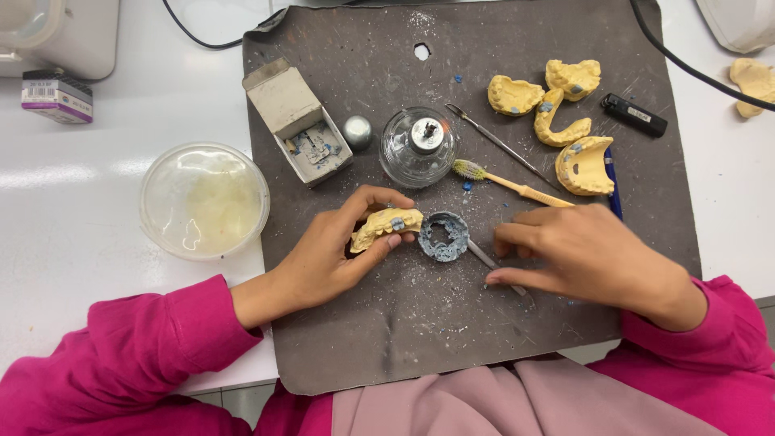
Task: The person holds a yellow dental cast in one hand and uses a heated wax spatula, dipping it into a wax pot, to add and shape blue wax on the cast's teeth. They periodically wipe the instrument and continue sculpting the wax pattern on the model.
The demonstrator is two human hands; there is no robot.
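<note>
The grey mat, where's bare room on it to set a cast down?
The near strip of the grey mat, between the left hand and right hand, is bare. So is the top middle above the glass burner. The upper right is crowded with yellow casts.

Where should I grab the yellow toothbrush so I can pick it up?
Probably the bare yellow handle of the toothbrush, near its middle, pinched from above. It lies flat on the mat, bristles pointing left by the glass burner; the handle's far end hides under the right hand.
</note>
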